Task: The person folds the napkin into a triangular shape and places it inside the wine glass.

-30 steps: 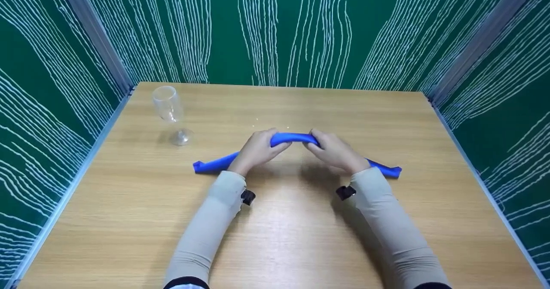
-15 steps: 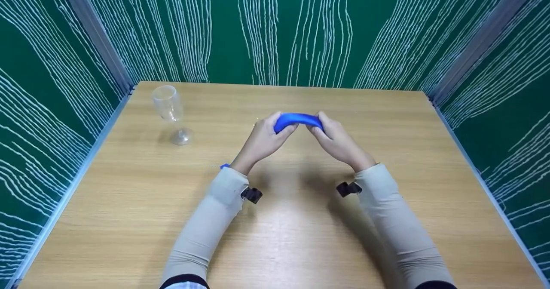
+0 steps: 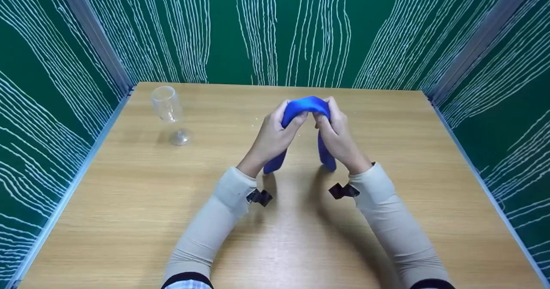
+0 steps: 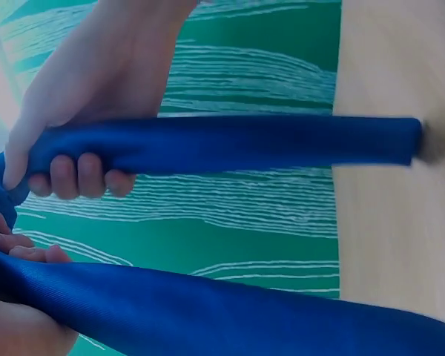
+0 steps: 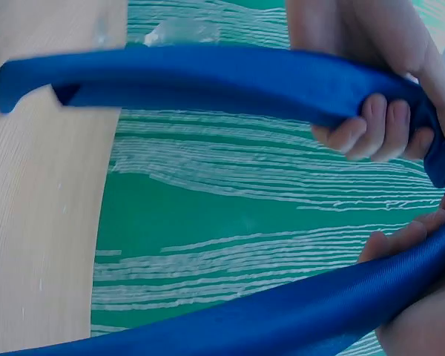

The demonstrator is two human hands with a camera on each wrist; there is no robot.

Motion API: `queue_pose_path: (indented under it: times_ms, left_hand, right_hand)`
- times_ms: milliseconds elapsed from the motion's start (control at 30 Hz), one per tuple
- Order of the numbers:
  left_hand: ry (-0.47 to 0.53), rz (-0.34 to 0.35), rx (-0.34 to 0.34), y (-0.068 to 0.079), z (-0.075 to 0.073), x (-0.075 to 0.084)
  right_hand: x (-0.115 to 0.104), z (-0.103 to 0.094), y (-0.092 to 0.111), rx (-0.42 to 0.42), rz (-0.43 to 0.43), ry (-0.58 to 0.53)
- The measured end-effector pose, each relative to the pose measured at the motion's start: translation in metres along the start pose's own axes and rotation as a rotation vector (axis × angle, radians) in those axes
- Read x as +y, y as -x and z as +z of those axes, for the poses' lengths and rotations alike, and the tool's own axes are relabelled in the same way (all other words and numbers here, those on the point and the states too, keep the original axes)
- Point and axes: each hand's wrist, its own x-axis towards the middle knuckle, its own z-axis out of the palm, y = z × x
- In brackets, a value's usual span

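A long folded strip of shiny blue cloth [image 3: 307,104] arches between my two hands above the table. My left hand [image 3: 273,134] grips it left of the arch, thumb on the near side. My right hand [image 3: 339,136] grips the other side in the same way. Both free ends hang down below the hands, close to the table. In the left wrist view, the right hand's fingers [image 4: 89,174] curl round the blue cloth [image 4: 245,141]. The right wrist view has the left hand's fingers [image 5: 374,126] wrapped round its length of cloth [image 5: 208,78].
A clear stemmed glass [image 3: 167,104] stands upright at the back left of the wooden table [image 3: 129,211]. Green walls [image 3: 296,31] with white wavy lines enclose the table's back and sides. Tiny pale specks lie behind the hands.
Both hands have risen and moved away from me, lifting the blue cloth off the table. Its ends, spread wide before, now hang beneath the hands, and the arch is steeper.
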Motion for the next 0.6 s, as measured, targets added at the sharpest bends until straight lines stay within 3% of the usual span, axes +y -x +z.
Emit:
queue_pose_path:
  times_ms: [200,367,600]
  left_hand:
    - [0.039,0.038,-0.003,-0.001,0.008,0.001]
    - [0.074,0.048,-0.048,0.0,0.014,-0.001]
    - [0.004,0.097,-0.096,0.001,0.015,-0.003]
  right_hand:
    - [-0.009,0.009,0.001,0.053,0.056,-0.112]
    - [-0.015,0.016,0.003,0.09,0.11,-0.189]
    - [-0.019,0.023,0.004,0.106,0.137,-0.238]
